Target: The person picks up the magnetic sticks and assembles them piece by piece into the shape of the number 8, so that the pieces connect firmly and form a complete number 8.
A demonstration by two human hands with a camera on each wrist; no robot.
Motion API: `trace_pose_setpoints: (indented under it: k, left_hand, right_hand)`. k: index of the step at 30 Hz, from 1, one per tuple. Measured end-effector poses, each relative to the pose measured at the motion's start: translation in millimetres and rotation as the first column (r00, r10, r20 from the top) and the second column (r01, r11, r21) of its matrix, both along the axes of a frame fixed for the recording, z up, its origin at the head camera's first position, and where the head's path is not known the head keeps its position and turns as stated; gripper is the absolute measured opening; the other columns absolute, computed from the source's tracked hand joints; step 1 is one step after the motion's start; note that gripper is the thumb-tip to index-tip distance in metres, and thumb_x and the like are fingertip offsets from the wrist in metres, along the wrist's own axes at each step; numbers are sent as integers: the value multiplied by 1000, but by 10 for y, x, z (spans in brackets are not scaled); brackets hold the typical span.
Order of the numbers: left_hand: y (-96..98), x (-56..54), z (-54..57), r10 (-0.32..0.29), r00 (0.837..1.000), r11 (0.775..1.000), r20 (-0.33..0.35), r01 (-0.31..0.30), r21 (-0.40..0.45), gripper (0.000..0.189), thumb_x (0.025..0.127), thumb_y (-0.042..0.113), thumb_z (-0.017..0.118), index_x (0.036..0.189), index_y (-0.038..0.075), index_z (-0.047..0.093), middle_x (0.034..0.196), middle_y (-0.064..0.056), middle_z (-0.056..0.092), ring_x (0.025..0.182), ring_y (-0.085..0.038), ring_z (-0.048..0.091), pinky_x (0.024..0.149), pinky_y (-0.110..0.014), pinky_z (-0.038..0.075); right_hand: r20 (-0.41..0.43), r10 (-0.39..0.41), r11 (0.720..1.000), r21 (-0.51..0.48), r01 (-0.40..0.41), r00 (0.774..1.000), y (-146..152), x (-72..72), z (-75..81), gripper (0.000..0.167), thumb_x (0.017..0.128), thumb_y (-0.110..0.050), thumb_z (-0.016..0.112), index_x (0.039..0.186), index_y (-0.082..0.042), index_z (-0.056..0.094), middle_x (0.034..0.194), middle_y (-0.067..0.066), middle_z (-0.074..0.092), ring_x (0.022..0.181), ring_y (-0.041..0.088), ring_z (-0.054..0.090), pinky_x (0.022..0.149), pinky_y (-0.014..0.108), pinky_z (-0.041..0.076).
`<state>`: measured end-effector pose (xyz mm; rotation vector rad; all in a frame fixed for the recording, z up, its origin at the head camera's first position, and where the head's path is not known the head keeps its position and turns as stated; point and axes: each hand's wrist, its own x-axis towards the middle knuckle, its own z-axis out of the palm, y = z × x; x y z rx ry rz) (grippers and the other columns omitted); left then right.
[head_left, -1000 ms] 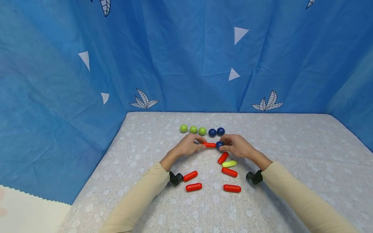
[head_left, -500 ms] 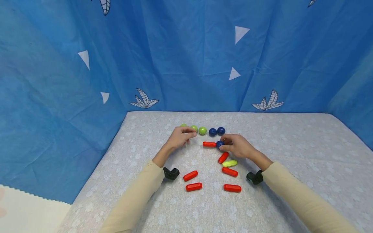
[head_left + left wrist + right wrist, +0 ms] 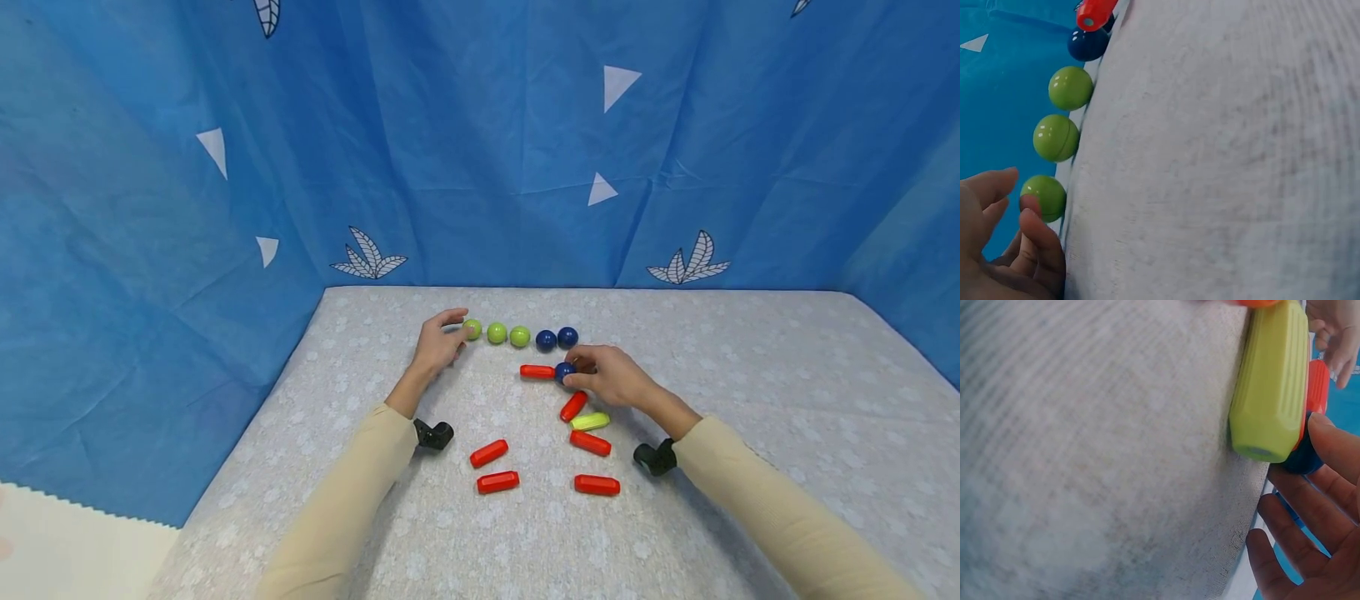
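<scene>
My left hand [image 3: 437,342] is at the leftmost green ball [image 3: 472,330], fingers spread around it. In the left wrist view a fingertip overlaps this green ball [image 3: 1050,203], while the index finger stands apart; firm contact cannot be made out. My right hand [image 3: 613,377] pinches a dark blue ball [image 3: 563,372] between thumb and fingers. That ball sits against the right end of a red rod [image 3: 537,372] lying on the cloth. Just nearer to me lie another red rod [image 3: 573,406] and a yellow-green rod [image 3: 590,422], which looms large in the right wrist view.
Two more green balls [image 3: 497,333] and two dark blue balls [image 3: 557,338] form a row at the back. Several red rods [image 3: 498,482] lie nearer to me on the light patterned tablecloth [image 3: 720,358]. A blue curtain [image 3: 480,167] hangs behind the table.
My left hand has released the red rod and moved back and left to the leftmost green ball. The right hand has stayed in place, holding the blue ball.
</scene>
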<state>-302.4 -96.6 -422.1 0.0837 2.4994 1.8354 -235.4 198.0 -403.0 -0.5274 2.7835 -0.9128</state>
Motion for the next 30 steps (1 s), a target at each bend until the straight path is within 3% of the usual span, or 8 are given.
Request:
trace_pose_setpoints:
  k: [7, 17, 22, 30]
  left_hand:
    - [33, -10, -49, -53, 998, 993, 18, 54, -103, 45, 95, 13, 67, 138, 11, 55, 131, -12, 55, 63, -15, 56, 48, -24, 45]
    - [21, -2, -47, 9, 998, 999, 57, -6, -54, 39, 94, 13, 69, 132, 10, 58, 104, -13, 59, 67, -16, 57, 48, -24, 45]
    - [-11, 10, -55, 20, 998, 999, 58, -18, -48, 44, 94, 14, 69, 136, 10, 56, 104, -12, 59, 65, -15, 56, 50, -25, 46]
    - [-22, 17, -78, -18, 999, 996, 50, 22, -81, 47, 94, 14, 70, 138, 8, 56, 102, -12, 58, 61, -12, 55, 51, -24, 49]
  right_hand:
    - [-6, -1, 1000, -3, 1, 1000, 9, 6, -9, 28, 94, -20, 70, 117, -4, 65, 106, 9, 68, 94, 25, 60, 86, 46, 51]
    - [-25, 6, 1000, -3, -6, 1000, -1, -5, -29, 28, 94, -21, 71, 116, -5, 66, 104, 8, 68, 92, 24, 60, 85, 46, 51]
    - [-25, 8, 1000, 5, -7, 1000, -26, -12, -26, 29, 94, -21, 71, 117, -4, 66, 104, 8, 68, 93, 24, 60, 86, 46, 51]
    - [-29, 1, 1000, -2, -1, 1000, 13, -6, -40, 30, 94, -21, 70, 117, -3, 65, 106, 9, 68, 96, 26, 61, 86, 47, 51]
